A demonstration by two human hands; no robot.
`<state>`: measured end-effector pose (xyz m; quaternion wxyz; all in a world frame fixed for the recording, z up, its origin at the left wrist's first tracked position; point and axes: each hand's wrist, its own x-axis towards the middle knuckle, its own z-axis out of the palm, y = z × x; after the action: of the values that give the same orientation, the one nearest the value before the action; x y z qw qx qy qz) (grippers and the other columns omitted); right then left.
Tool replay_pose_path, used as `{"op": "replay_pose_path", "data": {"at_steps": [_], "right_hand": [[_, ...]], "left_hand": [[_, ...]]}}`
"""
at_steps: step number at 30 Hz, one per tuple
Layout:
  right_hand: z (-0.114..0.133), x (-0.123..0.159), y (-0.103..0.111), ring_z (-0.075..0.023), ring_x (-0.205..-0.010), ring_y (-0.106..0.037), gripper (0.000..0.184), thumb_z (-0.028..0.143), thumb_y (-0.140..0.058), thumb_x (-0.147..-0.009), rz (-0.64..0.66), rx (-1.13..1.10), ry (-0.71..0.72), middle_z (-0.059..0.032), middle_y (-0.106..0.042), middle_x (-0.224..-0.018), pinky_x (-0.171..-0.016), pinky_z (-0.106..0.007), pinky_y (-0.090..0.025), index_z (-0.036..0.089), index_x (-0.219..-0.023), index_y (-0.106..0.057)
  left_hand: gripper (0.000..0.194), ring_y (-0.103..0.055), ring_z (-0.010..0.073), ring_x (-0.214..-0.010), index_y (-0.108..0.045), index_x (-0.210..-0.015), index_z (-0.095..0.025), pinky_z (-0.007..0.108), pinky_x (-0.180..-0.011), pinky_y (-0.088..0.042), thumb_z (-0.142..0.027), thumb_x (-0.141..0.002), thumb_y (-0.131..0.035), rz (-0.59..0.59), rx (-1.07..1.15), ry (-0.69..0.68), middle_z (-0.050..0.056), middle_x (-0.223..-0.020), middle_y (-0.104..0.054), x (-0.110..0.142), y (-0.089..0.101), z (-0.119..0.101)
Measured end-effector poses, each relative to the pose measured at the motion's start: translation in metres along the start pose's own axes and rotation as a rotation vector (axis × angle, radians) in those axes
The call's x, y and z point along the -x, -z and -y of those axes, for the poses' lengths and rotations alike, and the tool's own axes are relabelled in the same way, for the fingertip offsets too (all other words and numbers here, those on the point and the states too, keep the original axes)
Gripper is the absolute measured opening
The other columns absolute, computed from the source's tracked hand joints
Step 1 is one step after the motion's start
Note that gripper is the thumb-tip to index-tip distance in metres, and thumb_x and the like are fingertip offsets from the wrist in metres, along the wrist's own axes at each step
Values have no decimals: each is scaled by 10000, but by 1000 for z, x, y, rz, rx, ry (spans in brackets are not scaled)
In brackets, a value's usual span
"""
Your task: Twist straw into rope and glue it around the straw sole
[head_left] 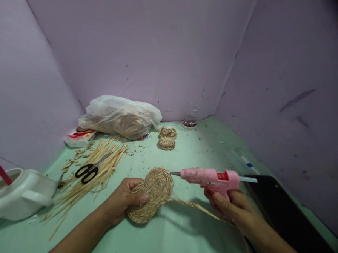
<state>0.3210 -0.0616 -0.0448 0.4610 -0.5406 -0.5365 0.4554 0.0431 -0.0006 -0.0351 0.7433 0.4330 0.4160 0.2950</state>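
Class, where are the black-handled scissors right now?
In the head view, the scissors lie left of centre on the pale straw strips, right of the white pot and beyond the left hand.

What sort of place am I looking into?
Probably a handicraft corner: a pink plastic glue gun, a tan coiled straw-rope piece, and black-handled scissors on loose pale straw strips.

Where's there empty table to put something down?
There's bare green table between the small woven piece, the round dish and the pink glue gun. Another patch is nearest you, between the left arm and right arm. The left is crowded: straw strips, scissors, white pot.
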Motion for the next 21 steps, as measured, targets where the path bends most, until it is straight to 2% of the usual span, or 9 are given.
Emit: {"op": "replay_pose_path", "data": {"at_steps": [4,9,14,18,21], "right_hand": [[3,2,-2,-166,-611,-503,405,582,-575,-713,-48,-16,-74,-43,-543,-662,-509,-266,-421,185,-633,-600],[11,2,-5,-118,-513,-397,422,596,-598,-684,-7,-107,-140,-4,-461,-579,-434,-233,-333,179,-622,-583],[18,0,-5,-85,-483,-319,440,598,-593,-690,47,-184,-109,29,-387,-556,-431,-219,-235,158,-698,-583],[15,-2,-3,-84,-484,-316,440,593,-569,-714,116,-170,-96,31,-370,-550,-424,-218,-224,155,-674,-553],[11,-3,-3,-86,-483,-323,438,592,-563,-719,122,-156,-104,30,-378,-563,-419,-218,-228,154,-719,-560]], "left_hand": [[315,-566,138,-526,-623,-694,-89,229,-492,-404,-287,-509,-784,18,-6,-3,62,-639,-659,1,1,2],[324,-570,144,-524,-626,-694,-85,229,-485,-402,-294,-504,-784,23,-10,-5,68,-635,-662,2,1,1],[313,-579,151,-538,-616,-676,-90,235,-504,-416,-283,-497,-785,33,-4,-1,72,-646,-667,0,0,0],[298,-570,146,-531,-616,-677,-92,233,-495,-409,-276,-508,-779,47,1,-7,67,-645,-662,1,2,1],[304,-563,143,-527,-634,-691,-88,235,-495,-409,-284,-509,-778,59,-11,-6,62,-634,-655,3,2,1]]}}
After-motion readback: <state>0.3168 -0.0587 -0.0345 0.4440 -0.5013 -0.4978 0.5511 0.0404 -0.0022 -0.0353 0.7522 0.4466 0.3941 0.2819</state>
